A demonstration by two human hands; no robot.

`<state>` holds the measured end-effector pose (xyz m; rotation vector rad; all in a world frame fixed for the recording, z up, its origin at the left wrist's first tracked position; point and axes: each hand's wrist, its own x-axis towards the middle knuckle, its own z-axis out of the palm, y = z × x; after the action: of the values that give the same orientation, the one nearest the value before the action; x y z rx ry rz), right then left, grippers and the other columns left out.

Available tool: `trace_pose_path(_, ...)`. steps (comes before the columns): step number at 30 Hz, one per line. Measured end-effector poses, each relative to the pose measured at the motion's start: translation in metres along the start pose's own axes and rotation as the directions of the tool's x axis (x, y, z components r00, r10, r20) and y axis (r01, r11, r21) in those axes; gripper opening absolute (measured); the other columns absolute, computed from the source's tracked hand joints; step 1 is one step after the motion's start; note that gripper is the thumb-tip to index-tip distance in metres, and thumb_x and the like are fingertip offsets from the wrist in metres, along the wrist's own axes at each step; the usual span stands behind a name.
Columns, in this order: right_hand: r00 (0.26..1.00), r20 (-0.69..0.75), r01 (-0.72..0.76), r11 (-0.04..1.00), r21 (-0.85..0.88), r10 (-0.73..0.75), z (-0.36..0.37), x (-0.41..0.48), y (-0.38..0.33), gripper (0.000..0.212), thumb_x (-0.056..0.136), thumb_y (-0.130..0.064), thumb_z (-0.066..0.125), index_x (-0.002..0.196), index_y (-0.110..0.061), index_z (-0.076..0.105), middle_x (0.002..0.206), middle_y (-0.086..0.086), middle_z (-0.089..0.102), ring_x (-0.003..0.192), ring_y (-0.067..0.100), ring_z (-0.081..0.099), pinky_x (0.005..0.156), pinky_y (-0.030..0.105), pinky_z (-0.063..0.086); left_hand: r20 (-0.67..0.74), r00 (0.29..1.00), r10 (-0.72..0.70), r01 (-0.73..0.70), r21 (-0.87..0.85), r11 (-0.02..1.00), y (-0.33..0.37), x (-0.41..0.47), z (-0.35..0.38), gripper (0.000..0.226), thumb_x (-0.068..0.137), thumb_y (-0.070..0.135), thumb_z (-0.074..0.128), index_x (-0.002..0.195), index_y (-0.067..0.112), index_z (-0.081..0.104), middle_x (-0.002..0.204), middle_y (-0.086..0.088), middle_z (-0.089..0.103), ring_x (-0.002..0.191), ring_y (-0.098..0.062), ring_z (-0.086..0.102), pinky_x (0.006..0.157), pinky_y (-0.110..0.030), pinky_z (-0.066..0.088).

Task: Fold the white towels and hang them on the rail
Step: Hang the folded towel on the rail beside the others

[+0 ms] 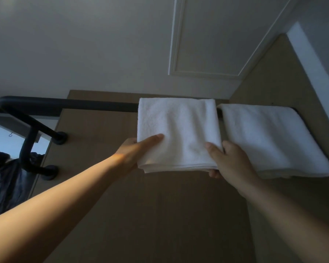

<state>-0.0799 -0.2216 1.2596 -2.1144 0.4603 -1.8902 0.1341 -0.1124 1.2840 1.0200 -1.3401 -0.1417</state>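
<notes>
The folded white terry towel (179,128) hangs over the black metal rail (95,106) beside a second folded white towel (273,141), its lower corners pinched by the left hand (135,149) and right hand (231,161), so an uneven tug could drag it off.

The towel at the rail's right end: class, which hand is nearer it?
Right. The right hand grips the middle towel beside the right-end towel; the left hand holds the middle towel's far edge.

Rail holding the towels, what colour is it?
The rail is black, clearest in the head view.
</notes>
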Motion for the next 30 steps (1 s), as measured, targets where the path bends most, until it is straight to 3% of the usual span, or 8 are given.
trace_pose_path(8, 0.992, -0.122, 0.016, 1.0, -0.022, -0.019, 0.012, -0.002, 0.015, 0.043, 0.098, -0.044, 0.05, 0.083, -0.004, 0.058, 0.062, 0.003, 0.061, 0.038, 0.001, 0.056, 0.038, 0.01, 0.037, 0.038, 0.994, 0.098, -0.098, -0.004, 0.995, -0.006, -0.015, 0.004, 0.056, 0.07, 0.047, 0.076, 0.104, 0.004, 0.07, 0.097, -0.012, 0.075, 0.087, -0.026, 0.073, 0.07, -0.035, 0.059)
trace_pose_path(11, 0.99, -0.134, 0.035, 0.999, 0.004, -0.034, 0.015, -0.003, 0.015, 0.045, 0.098, -0.042, 0.05, 0.082, -0.001, 0.058, 0.068, 0.009, 0.062, 0.048, 0.01, 0.061, 0.044, 0.016, 0.042, 0.006, 0.993, 0.118, -0.118, 0.029, 0.993, -0.004, -0.017, 0.001, 0.054, 0.068, 0.051, 0.075, 0.099, 0.006, 0.072, 0.094, -0.01, 0.075, 0.086, -0.027, 0.073, 0.079, -0.043, 0.06)
trace_pose_path(13, 0.985, -0.164, 0.056, 0.998, -0.023, -0.06, 0.018, -0.004, 0.014, 0.046, 0.098, -0.039, 0.051, 0.077, 0.001, 0.055, 0.066, 0.009, 0.055, 0.057, 0.021, 0.054, 0.047, 0.019, 0.036, -0.03, 0.991, 0.132, -0.13, 0.053, 0.99, -0.005, -0.016, 0.0, 0.054, 0.067, 0.054, 0.075, 0.094, 0.008, 0.073, 0.089, -0.009, 0.076, 0.083, -0.027, 0.073, 0.077, -0.042, 0.06)
trace_pose_path(17, 0.992, -0.123, 0.031, 0.999, 0.014, -0.029, 0.018, -0.005, 0.015, 0.043, 0.099, -0.038, 0.051, 0.076, -0.002, 0.057, 0.066, 0.008, 0.053, 0.058, 0.018, 0.049, 0.046, 0.017, 0.032, -0.097, 0.983, 0.157, -0.151, 0.065, 0.986, -0.009, -0.012, 0.0, 0.048, 0.066, 0.052, 0.075, 0.087, 0.009, 0.074, 0.082, -0.007, 0.076, 0.079, -0.025, 0.074, 0.069, -0.038, 0.06)
trace_pose_path(19, 0.999, -0.051, -0.01, 0.995, 0.098, 0.015, 0.018, -0.007, 0.015, 0.045, 0.099, -0.041, 0.048, 0.082, -0.002, 0.062, 0.074, 0.012, 0.062, 0.066, 0.021, 0.059, 0.055, 0.018, 0.045, -0.117, 0.985, 0.127, -0.124, 0.035, 0.992, -0.01, -0.01, 0.001, 0.049, 0.065, 0.049, 0.075, 0.09, 0.007, 0.073, 0.084, -0.009, 0.076, 0.079, -0.028, 0.074, 0.074, -0.044, 0.06)
trace_pose_path(22, 0.998, -0.012, -0.053, 0.98, 0.19, 0.057, 0.02, -0.01, 0.019, 0.047, 0.099, -0.044, 0.047, 0.098, -0.003, 0.068, 0.093, 0.02, 0.07, 0.087, 0.032, 0.067, 0.082, 0.044, 0.054, -0.123, 0.988, 0.088, -0.086, 0.022, 0.996, -0.011, -0.007, 0.002, 0.05, 0.064, 0.049, 0.075, 0.094, 0.009, 0.072, 0.088, -0.009, 0.076, 0.082, -0.028, 0.073, 0.081, -0.051, 0.058)
trace_pose_path(27, 0.991, 0.055, -0.135, 0.91, 0.392, 0.123, 0.016, -0.012, 0.028, 0.029, 0.093, -0.045, 0.057, 0.099, -0.02, 0.071, 0.098, 0.003, 0.072, 0.096, 0.021, 0.068, 0.093, 0.04, 0.054, -0.124, 0.989, 0.082, -0.064, 0.147, 0.987, -0.024, -0.009, -0.003, 0.047, 0.07, 0.052, 0.08, 0.09, 0.01, 0.074, 0.087, -0.008, 0.076, 0.082, -0.026, 0.073, 0.077, -0.045, 0.06)
trace_pose_path(30, 0.989, 0.104, -0.138, 0.889, 0.436, 0.103, 0.015, -0.013, 0.03, 0.026, 0.092, -0.041, 0.059, 0.096, -0.02, 0.073, 0.1, 0.003, 0.073, 0.098, 0.021, 0.068, 0.091, 0.036, 0.056, -0.125, 0.99, 0.06, -0.052, 0.062, 0.997, -0.031, -0.013, -0.007, 0.055, 0.059, 0.052, 0.08, 0.09, 0.007, 0.075, 0.089, -0.009, 0.076, 0.082, -0.023, 0.074, 0.068, -0.033, 0.06)
